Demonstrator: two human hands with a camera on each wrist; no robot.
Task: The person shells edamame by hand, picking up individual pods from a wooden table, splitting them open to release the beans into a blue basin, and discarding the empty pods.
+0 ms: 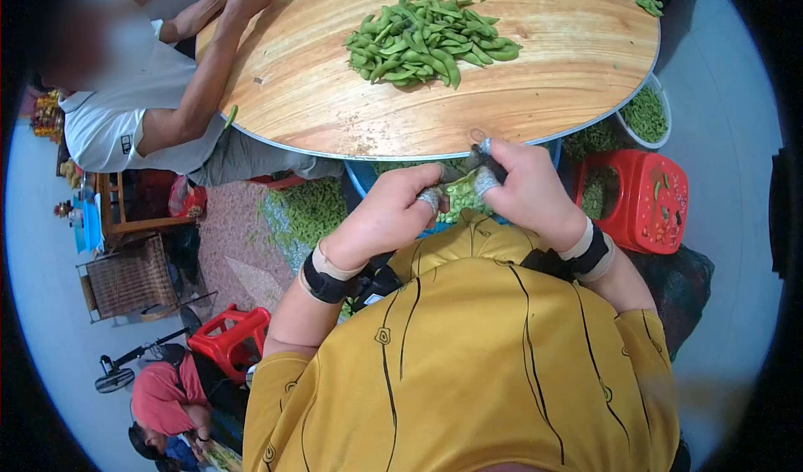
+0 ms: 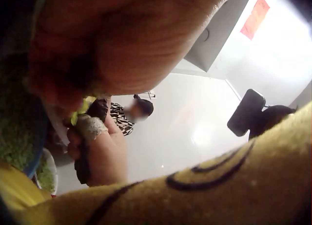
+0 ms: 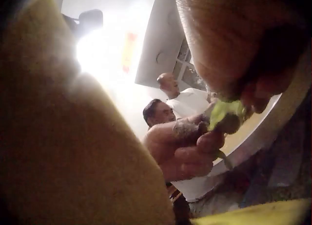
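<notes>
Edamame pod (image 1: 465,181) sits pinched btwn both hands just below the round wooden table's (image 1: 293,87) near edge, over a blue basin (image 1: 361,179) of shelled beans; left hand (image 1: 386,217) curls its fingers round one end w/ a taped fingertip (image 1: 429,198) showing, right hand (image 1: 525,189) grips the other end w/ thumb and taped finger tight on it. Big pile of edamame pods (image 1: 431,41) lies mid-table, well apart from the hands. Red stool (image 1: 648,200) stands just right of the right hand, and another person in a white shirt (image 1: 125,104) rests forearms on the table's far left.

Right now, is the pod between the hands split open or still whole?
Cannot tell. Both hands pinch the pod above a bowl of shelled beans; fingers hide its seam in every view.
</notes>
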